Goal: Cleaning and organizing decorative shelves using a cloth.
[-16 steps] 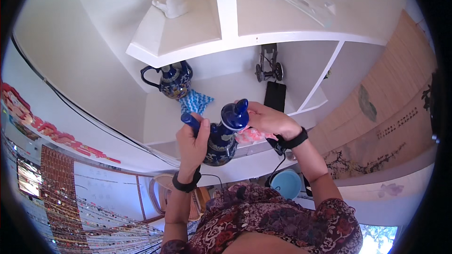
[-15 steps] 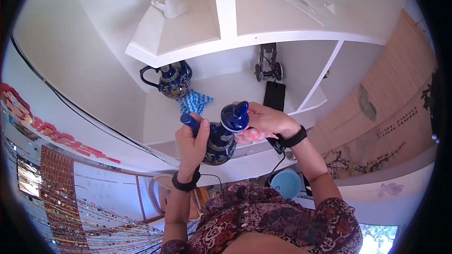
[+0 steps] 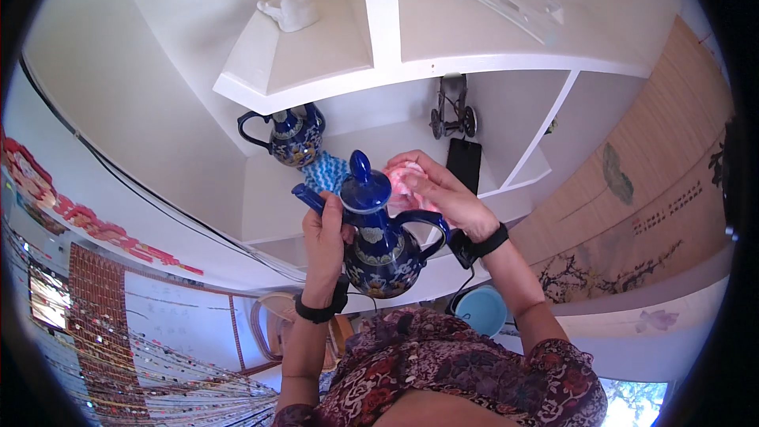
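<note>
From where I stand, the blue teapot (image 3: 383, 261) is up in the air, held between the person's body and the white shelving (image 3: 383, 0), its flowered belly toward the floor and its lid (image 3: 366, 190) on. The left hand (image 3: 322, 229) grasps it at the spout (image 3: 307, 197), thumb and fingers closed around that side. The curved handle (image 3: 439, 231) sticks out on the other side, with no fingers around it. The right hand (image 3: 452, 196) grips a bunched pink-and-white cloth (image 3: 405, 180) just beside the lid; I can't tell whether the cloth touches the pot. A dark band (image 3: 320, 310) circles the left wrist and another (image 3: 492, 241) the right.

Behind the hands, in the shelving's lower compartment, I see a second blue teapot (image 3: 296, 142), with a blue-and-white cloth (image 3: 325, 170) lying next to it. Further right lies a flat black slab (image 3: 465, 164), near a dark wheeled ornament (image 3: 453, 115). On the upper level sit a white figurine (image 3: 291, 9) at left and a clear object (image 3: 514, 12) at right. Below, a light blue basin (image 3: 481, 312) shows beside the person's patterned top (image 3: 458, 368), and bead strands (image 3: 158, 372) hang at the far left.
</note>
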{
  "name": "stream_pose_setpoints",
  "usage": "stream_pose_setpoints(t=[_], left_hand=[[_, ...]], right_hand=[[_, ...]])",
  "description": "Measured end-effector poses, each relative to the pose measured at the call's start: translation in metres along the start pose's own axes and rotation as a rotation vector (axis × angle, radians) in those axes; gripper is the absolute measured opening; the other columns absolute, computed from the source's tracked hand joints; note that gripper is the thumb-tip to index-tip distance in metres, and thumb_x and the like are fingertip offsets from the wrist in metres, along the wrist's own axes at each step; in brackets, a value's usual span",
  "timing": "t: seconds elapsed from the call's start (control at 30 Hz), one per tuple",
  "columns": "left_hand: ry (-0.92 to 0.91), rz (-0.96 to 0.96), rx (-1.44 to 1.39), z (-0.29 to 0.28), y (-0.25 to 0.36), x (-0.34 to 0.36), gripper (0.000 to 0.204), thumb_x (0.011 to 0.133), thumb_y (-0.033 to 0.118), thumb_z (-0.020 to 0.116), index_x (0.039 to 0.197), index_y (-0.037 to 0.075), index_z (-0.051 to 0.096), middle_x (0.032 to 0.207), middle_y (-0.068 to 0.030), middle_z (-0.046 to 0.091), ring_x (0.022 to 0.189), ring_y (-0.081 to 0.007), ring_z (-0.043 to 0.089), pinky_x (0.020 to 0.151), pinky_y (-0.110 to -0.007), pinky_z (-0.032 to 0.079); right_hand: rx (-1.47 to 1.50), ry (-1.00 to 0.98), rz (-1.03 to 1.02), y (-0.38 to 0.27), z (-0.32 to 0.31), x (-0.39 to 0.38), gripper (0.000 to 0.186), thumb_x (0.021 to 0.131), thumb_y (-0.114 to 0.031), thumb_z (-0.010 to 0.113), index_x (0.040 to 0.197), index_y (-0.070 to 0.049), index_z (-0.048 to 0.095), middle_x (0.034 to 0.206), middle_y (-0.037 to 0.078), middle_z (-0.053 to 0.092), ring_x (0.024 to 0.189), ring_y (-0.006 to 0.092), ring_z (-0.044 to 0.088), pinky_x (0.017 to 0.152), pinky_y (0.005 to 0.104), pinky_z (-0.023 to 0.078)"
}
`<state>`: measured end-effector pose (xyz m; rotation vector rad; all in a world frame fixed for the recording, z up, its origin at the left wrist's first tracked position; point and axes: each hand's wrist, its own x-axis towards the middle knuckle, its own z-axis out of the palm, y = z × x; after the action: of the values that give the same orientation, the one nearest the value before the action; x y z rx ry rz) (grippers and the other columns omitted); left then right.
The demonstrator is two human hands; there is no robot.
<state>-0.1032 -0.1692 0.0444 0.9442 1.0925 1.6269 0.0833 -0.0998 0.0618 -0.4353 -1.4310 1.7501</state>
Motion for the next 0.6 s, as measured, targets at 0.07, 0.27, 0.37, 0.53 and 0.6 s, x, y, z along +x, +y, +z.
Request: stream_pose_setpoints(t=[0.07,0.27,0.37,0.53,0.6], left_hand=[[0.032,0.037,-0.030,0.000,-0.002,0.003,0.022,0.095,0.027,0.049,0.082,0.009,0.050,0.061,0.0053,0.042,0.047,-0.0028,0.039,0.043,-0.020,0.033],[0.115,0.064,0.021,-0.001,-0.003,0.004,0.023,0.095,0.028,0.049,0.083,0.008,0.049,0.066,0.0038,0.044,0.046,-0.0030,0.039,0.043,-0.020,0.033],[0.142,0.020,0.009,0.004,-0.003,0.003,0.024,0.095,0.028,0.050,0.083,0.008,0.050,0.065,0.0038,0.044,0.046,-0.0032,0.039,0.043,-0.020,0.033],[0.117,0.023,-0.007,0.001,-0.012,0.007,0.025,0.094,0.030,0.050,0.083,0.008,0.049,0.065,0.0038,0.044,0.045,-0.0036,0.039,0.043,-0.020,0.032],[0.122,0.005,-0.028,-0.003,-0.013,0.008,0.026,0.094,0.030,0.050,0.082,0.008,0.049,0.063,0.0041,0.043,0.045,-0.0036,0.039,0.042,-0.020,0.032]], right_hand=[[0.092,-0.054,0.193,-0.006,0.005,-0.011,0.036,0.097,-0.024,0.042,0.122,0.000,0.048,0.118,0.009,0.054,0.112,0.0133,0.050,0.098,0.0269,0.038],[0.124,0.033,0.101,-0.004,-0.002,-0.030,0.037,0.097,-0.021,0.041,0.125,0.003,0.045,0.122,0.012,0.053,0.111,0.0157,0.052,0.096,0.0285,0.041],[0.292,0.123,-0.002,0.000,-0.006,-0.033,0.036,0.097,-0.019,0.041,0.125,0.003,0.042,0.121,0.012,0.053,0.109,0.0198,0.055,0.096,0.0331,0.043],[0.327,0.245,-0.154,-0.008,-0.008,-0.031,0.039,0.094,-0.029,0.047,0.118,0.002,0.047,0.117,0.010,0.053,0.102,0.0188,0.057,0.084,0.0309,0.050],[0.091,-0.116,-0.104,-0.011,-0.012,-0.033,0.039,0.094,-0.032,0.047,0.113,0.001,0.051,0.117,0.009,0.052,0.100,0.0181,0.057,0.079,0.0282,0.052]])
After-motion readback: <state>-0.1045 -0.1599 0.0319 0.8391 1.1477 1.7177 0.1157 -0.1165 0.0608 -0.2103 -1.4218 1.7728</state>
